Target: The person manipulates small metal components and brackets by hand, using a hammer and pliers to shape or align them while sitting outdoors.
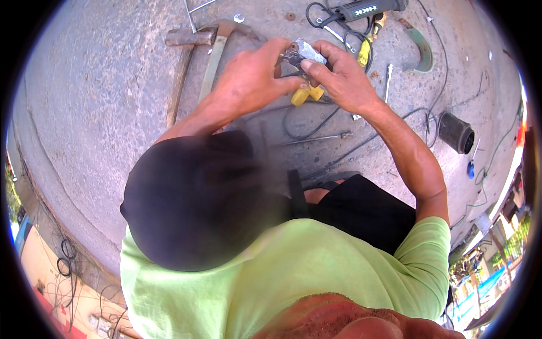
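Above the concrete floor, both hands meet around a small grey and black metal part, its exact kind unclear. My right hand is closed on it, with the thumb pressed on its near side. From the left, my left hand reaches its dark end, the index finger along the edge and the thumb stretched out below; its other fingers are partly hidden. Just beneath the hands is a yellow piece, partly covered by fingers. A dark power tool body with a cord lies beyond my right hand.
Left of my hands lie a wooden-handled hammer and a curved-headed tool. A small wrench is behind them. Rightward are another wrench, a green curved guard, a black cylinder and a blue-handled screwdriver. Loose cords cross the floor.
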The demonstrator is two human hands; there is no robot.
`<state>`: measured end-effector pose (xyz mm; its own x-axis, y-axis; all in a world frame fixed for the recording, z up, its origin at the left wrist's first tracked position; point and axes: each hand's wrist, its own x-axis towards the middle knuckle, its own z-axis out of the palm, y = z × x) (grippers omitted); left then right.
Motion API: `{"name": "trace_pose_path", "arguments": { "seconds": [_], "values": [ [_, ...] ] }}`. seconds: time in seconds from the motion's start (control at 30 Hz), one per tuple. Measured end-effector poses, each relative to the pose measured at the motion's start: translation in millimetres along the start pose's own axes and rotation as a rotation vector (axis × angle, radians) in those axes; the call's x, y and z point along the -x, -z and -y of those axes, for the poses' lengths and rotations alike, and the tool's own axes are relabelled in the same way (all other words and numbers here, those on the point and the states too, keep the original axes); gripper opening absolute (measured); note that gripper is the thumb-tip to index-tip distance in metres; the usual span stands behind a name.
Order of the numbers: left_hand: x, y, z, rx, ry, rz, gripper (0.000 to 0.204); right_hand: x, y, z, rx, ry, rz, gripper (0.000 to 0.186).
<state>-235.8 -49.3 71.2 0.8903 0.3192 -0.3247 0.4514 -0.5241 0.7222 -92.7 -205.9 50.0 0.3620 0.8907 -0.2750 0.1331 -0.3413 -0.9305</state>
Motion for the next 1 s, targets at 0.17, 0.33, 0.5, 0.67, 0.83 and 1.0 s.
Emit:
{"name": "trace_pose_path", "arguments": {
  "seconds": [0.17, 0.33, 0.5, 0.67, 0.83, 1.0],
  "values": [
    [-1, 1, -2, -0.013, 0.021, 0.041, 0.062, 3, -7, 7, 0.088, -0.02, -0.056, 0.042],
    [-1, -2, 2, -0.025, 0.0, 0.029, 0.059, 1, -13, 1, 0.082, -0.057, -0.046, 0.042],
    [-1, -6, 11, 0.158, -0.079, 0.005, 0.054, -1, -13, -3, 0.055, -0.009, -0.085, 0.04],
    [-6, -19, 41, 0.7, 0.015, 0.148, 0.041, -3, -5, -5, 0.123, -0.084, 0.003, 0.038],
    [-6, -28, 55, 0.687, 0.139, 0.219, 0.031, -5, -12, -25, 0.07, -0.06, 0.04, 0.04],
    [-33, -38, 71, 0.766, 0.204, 0.09, 0.02, -26, 0, -63, -0.096, -0.235, -0.058, 0.041]
  ]
}}
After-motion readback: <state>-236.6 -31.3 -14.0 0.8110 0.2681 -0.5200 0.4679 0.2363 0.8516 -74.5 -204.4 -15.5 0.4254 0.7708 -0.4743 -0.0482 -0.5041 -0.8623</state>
